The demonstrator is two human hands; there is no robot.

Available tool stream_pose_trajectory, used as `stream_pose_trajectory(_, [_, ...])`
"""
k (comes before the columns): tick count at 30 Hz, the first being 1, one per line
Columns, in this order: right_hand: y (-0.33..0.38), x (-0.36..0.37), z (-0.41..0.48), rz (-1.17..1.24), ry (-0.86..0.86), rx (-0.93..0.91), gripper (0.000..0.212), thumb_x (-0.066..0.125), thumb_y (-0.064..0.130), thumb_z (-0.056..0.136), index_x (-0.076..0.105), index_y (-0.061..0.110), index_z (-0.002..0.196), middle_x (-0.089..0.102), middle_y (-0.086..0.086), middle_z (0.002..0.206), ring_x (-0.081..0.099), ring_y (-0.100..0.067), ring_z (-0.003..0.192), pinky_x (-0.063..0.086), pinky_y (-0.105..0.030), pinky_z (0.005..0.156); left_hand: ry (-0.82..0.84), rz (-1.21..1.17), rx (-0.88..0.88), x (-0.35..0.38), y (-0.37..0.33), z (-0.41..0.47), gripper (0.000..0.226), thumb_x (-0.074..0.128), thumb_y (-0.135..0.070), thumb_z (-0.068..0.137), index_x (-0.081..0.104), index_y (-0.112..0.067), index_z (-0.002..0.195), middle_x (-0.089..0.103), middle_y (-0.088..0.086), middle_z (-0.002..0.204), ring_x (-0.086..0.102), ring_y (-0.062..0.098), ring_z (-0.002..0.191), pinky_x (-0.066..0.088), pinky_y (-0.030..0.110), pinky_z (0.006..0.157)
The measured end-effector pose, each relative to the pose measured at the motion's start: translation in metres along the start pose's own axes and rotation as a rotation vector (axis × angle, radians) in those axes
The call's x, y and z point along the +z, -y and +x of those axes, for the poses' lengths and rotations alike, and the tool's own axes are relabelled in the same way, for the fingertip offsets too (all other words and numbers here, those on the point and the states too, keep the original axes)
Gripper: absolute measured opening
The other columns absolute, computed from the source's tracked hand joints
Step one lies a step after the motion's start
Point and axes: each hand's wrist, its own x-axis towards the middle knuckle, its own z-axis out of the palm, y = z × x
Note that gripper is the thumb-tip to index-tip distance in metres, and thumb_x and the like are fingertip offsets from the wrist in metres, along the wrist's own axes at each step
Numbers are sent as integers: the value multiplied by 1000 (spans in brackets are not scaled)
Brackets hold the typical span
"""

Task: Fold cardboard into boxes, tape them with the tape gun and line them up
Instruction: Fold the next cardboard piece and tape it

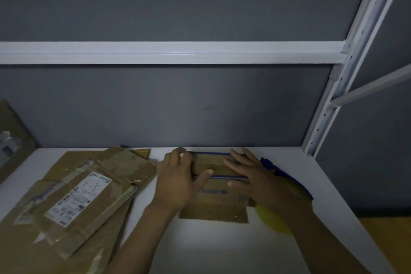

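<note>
A small brown cardboard box (216,206) with blue stripes and a blue logo stands on the white table (222,249), near the back wall. My left hand (175,182) lies over its top left, fingers bent over the far edge and thumb stretched along the top. My right hand (255,178) lies flat on the top right with straight fingers. A blue and yellow object (274,221), maybe the tape gun, lies to the right of the box, mostly hidden under my right forearm.
A pile of flattened cardboard (82,198) with a white shipping label covers the table's left side. Another cardboard piece (13,140) leans at the far left. A grey wall and a white metal rack post (333,100) close off the back and right.
</note>
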Motion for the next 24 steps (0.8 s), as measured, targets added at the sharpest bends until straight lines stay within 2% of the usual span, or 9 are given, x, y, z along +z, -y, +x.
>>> stream_pose_trajectory(5, [-6, -6, -11, 219, 4, -9, 50, 49, 41, 97, 36, 36, 144, 14, 28, 154, -3, 10, 141, 9, -26, 115, 108, 117, 227, 18, -28, -1, 76, 22, -69, 94, 66, -11, 118, 58, 16, 134, 55, 36, 121, 44, 52, 101])
stream_pose_trajectory(7, [-17, -10, -22, 357, -214, 105, 40, 52, 38, 96, 50, 33, 136, 34, 25, 147, 23, 10, 135, 22, -24, 113, 168, 179, 227, 20, -31, 2, 74, 16, -67, 96, 64, -20, 126, 60, 14, 130, 58, 37, 118, 45, 52, 100])
stream_pose_trajectory(9, [-40, -13, -35, 232, -419, 312, 43, 55, 36, 95, 50, 28, 137, 47, 11, 142, 41, -2, 126, 30, -23, 107, 198, 191, 222, 20, -29, 5, 73, 15, -69, 94, 61, -25, 130, 60, 12, 131, 58, 36, 115, 46, 51, 99])
stream_pose_trajectory(11, [-64, -13, -49, 67, -342, 551, 55, 55, 37, 95, 37, 23, 146, 46, 0, 144, 45, -18, 128, 34, -28, 104, 177, 194, 225, 20, -26, 5, 74, 16, -72, 93, 62, -26, 128, 60, 11, 130, 57, 35, 112, 47, 50, 97])
stream_pose_trajectory(13, [-81, -6, -57, -21, -206, 697, 49, 50, 32, 98, 39, 16, 142, 52, -6, 136, 52, -23, 119, 42, -32, 98, 149, 200, 222, 21, -27, 5, 76, 16, -74, 92, 64, -25, 126, 60, 10, 130, 57, 33, 111, 47, 48, 96])
stream_pose_trajectory(17, [-85, 0, -59, -152, -272, 673, 12, 49, 20, 96, 53, 13, 104, 65, -6, 103, 60, -19, 87, 50, -29, 76, 104, 166, 204, 21, -34, 2, 78, 18, -73, 91, 68, -21, 120, 61, 8, 126, 62, 27, 105, 54, 38, 83])
stream_pose_trajectory(20, [-70, -13, -57, -15, -481, 625, 15, 57, 27, 93, 50, 13, 95, 61, -2, 86, 57, -18, 73, 49, -31, 65, 100, 97, 214, 20, -37, 0, 79, 18, -71, 92, 67, -16, 120, 61, 5, 125, 66, 22, 100, 56, 33, 73])
stream_pose_trajectory(22, [-52, -28, -55, 89, -657, 543, 20, 62, 29, 90, 48, 14, 90, 57, 0, 76, 57, -19, 68, 49, -32, 60, 105, 88, 212, 17, -39, 2, 80, 20, -73, 89, 65, -16, 125, 59, 1, 131, 64, 19, 106, 54, 29, 80])
stream_pose_trajectory(24, [-32, -48, -50, 91, -781, 437, 25, 63, 31, 89, 44, 15, 91, 51, 5, 71, 53, -13, 62, 41, -25, 52, 157, 37, 157, 13, -41, 6, 90, 19, -79, 78, 53, -23, 139, 45, -7, 146, 49, 13, 128, 35, 20, 100])
